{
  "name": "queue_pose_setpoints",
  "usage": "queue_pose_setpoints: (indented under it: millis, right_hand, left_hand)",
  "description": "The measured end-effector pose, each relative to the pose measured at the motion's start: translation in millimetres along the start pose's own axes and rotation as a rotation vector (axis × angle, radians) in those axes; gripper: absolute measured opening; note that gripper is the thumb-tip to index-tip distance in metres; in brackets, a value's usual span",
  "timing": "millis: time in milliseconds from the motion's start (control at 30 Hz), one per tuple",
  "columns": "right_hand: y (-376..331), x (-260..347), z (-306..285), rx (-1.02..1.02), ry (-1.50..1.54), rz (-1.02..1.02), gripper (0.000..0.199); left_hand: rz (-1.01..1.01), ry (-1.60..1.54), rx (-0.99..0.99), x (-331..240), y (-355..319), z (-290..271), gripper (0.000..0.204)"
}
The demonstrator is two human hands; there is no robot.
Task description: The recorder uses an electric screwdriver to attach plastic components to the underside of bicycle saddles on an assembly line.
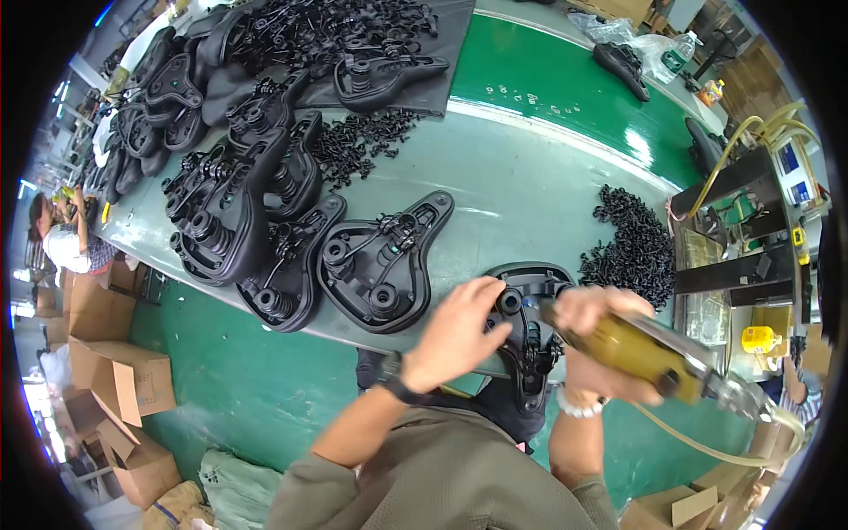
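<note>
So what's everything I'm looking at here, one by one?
saddle in hand: one, black, underside up, at the table's near edge
finished saddles: many, black, in a row running to the far left
loose small parts: two piles, black, on the table
table: one, pale grey-green with a green belt
power driver: one, yellow, hose attached, tip on the saddle
cardboard boxes: several, brown, on the floor at left
bottle: one, clear, far right
left hand: steadies the saddle
right hand: grips the driver
</note>
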State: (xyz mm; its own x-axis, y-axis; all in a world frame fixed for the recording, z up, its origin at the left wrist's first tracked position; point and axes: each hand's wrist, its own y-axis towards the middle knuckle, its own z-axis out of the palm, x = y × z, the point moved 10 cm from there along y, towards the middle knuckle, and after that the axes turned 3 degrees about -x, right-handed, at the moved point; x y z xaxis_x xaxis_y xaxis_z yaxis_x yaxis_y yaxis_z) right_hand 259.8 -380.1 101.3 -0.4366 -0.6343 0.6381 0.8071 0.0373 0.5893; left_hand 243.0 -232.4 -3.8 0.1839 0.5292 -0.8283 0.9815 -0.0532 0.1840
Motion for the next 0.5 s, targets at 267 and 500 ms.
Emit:
queue_pose_setpoints:
  millis: [267, 500]
  right_hand:
    - [-7.9, 45.9, -3.0, -0.084, 0.022, -0.061, 0.096]
    - [-17.0, 47.3, -25.3, -0.253, -0.079, -0.027, 0.093]
  left_hand:
    - [-0.088, 0.930, 0.060, 165.9, 165.6, -152.8, 0.018]
    - [-0.115, 1.054, 0.269, 227.5, 175.4, -127.0, 0.020]
